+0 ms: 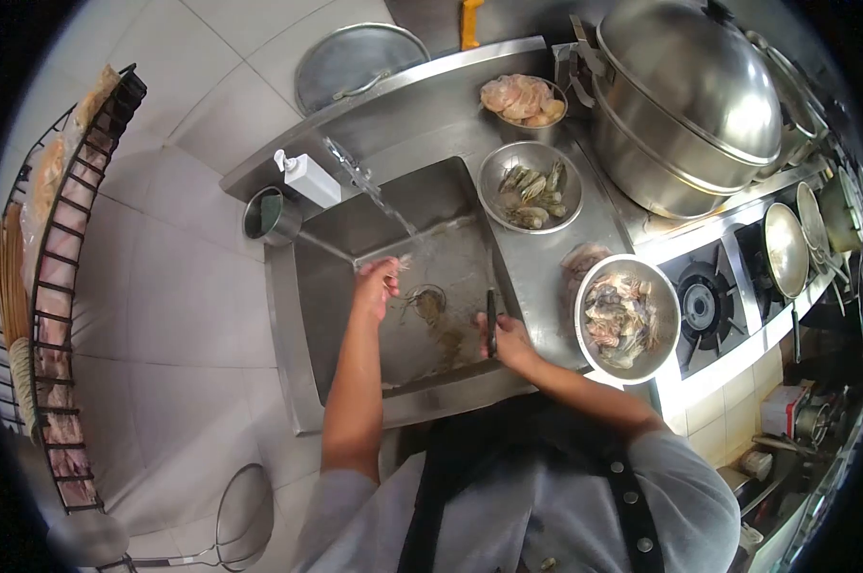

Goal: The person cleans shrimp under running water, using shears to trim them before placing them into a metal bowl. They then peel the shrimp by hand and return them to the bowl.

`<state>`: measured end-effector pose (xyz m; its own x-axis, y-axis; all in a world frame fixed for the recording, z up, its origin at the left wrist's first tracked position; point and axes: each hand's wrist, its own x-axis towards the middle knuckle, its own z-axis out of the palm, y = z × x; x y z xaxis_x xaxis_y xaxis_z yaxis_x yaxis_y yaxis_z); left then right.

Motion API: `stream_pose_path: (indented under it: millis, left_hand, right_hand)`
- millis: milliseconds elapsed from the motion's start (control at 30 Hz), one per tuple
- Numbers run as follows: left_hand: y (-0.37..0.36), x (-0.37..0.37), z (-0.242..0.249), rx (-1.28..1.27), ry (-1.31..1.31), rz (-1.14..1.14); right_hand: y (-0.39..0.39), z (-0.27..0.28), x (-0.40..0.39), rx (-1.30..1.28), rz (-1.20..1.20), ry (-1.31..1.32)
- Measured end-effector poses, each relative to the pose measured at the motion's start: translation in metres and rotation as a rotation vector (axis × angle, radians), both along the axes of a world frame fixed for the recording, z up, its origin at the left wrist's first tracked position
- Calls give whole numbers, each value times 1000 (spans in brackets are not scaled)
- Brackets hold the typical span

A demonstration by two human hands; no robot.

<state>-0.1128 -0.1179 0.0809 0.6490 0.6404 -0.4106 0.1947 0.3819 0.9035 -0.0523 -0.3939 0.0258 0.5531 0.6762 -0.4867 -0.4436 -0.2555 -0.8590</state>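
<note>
Over the left part of the metal sink [331, 334], my left hand [377, 286] is closed on a small pale piece, seemingly a shrimp, just below the running water [383, 205]. My right hand [508, 342] grips a dark-handled tool, likely a knife or scissors [491, 320], at the sink's right side. Brownish scraps [446, 334] lie around the drain [426, 302]. A steel bowl of greyish shrimp [530, 191] stands right of the sink. Nearer me, a white-rimmed bowl [627, 320] holds pinkish shrimp or shrimp scraps.
A white pump bottle [307, 180] and metal cup [273, 218] stand at the sink's back left. Behind are a pot of pale slices [524, 100] and a large steamer [689, 105]. A gas burner [702, 304] is at right, a black wire rack [63, 286] far left.
</note>
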Motion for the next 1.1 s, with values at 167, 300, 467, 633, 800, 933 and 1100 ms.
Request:
stream_pose_path:
  millis: [167,300,467,633,800,933,1100]
  left_hand:
    - [44,45,9,198,49,41]
    - [67,84,6,357,85,98]
    - [101,119,-15,413,-40,40]
    - [110,125,-13,503,57,-28]
    - [139,116,-45,591,164,-150]
    - [138,110,-21,555,93,-252]
    - [151,108,-33,175,2,-147]
  right_hand:
    - [-37,2,14,-499,-4,-845]
    - [-41,10,15,-704,40,-783]
    - [-33,4,3,-846,38,-1169]
    - [32,91,16,-371,141,-1143]
    - [183,72,93,43,76,-1317]
    - [274,33,133,176,11,-1294]
    - [292,45,129,66,194,-831]
